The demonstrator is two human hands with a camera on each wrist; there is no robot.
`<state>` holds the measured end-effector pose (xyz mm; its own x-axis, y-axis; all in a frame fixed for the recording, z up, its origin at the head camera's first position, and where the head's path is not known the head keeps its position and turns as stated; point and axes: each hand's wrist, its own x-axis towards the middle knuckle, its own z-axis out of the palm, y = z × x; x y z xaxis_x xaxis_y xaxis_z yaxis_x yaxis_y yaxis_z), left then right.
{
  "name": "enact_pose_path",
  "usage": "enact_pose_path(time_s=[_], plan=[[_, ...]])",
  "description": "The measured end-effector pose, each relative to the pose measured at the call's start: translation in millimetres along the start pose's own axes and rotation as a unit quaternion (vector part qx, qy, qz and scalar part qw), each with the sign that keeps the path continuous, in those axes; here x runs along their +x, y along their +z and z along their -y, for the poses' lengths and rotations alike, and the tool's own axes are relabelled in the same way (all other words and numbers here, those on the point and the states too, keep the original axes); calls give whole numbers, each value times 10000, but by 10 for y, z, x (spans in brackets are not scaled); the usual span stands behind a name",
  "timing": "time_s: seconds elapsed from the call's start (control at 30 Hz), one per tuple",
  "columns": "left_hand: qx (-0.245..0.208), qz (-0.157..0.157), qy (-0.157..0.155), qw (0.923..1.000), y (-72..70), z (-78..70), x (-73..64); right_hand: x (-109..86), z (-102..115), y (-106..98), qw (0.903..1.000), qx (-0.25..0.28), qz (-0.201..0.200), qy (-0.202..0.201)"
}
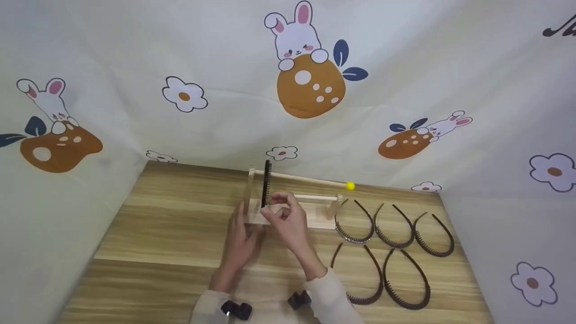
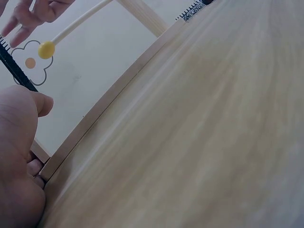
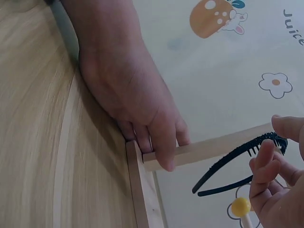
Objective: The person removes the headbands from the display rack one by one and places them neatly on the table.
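Note:
My left hand [image 1: 240, 243] grips the left end of a pale wooden rack [image 1: 321, 221], with fingers on both sides of its upright [image 3: 209, 148]. My right hand [image 1: 290, 220] pinches a dark toothed headband [image 3: 232, 159] near its curved part, between thumb and fingertips. In the head view this headband stands edge-on over the rack's left part and overlaps the upper rod [image 1: 306, 178]. That rod ends in a yellow ball [image 1: 350, 186]. A second, lower rod [image 1: 317, 198] runs to a short post on the right.
Several dark headbands [image 1: 407, 279] lie in two rows on the wood-grain table [image 1: 171, 225], right of the rack; one headband [image 1: 354, 239] has a sparkly band. A pale printed cloth [image 1: 225, 130] rises behind the table and along both sides.

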<state>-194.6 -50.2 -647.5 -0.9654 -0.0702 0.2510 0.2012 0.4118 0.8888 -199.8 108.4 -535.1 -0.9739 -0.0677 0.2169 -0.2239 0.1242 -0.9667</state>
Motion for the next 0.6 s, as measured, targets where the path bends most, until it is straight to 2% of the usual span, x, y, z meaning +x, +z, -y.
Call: enact_pose_path(time_s=[0.37,0.6], plan=[[-109,-142,122,9998,10,-4,-8,109,102,165,9973,705,-192,31],[9,-61,44,10000,7,-6,0,140,142,200,9961,814,-334,44]])
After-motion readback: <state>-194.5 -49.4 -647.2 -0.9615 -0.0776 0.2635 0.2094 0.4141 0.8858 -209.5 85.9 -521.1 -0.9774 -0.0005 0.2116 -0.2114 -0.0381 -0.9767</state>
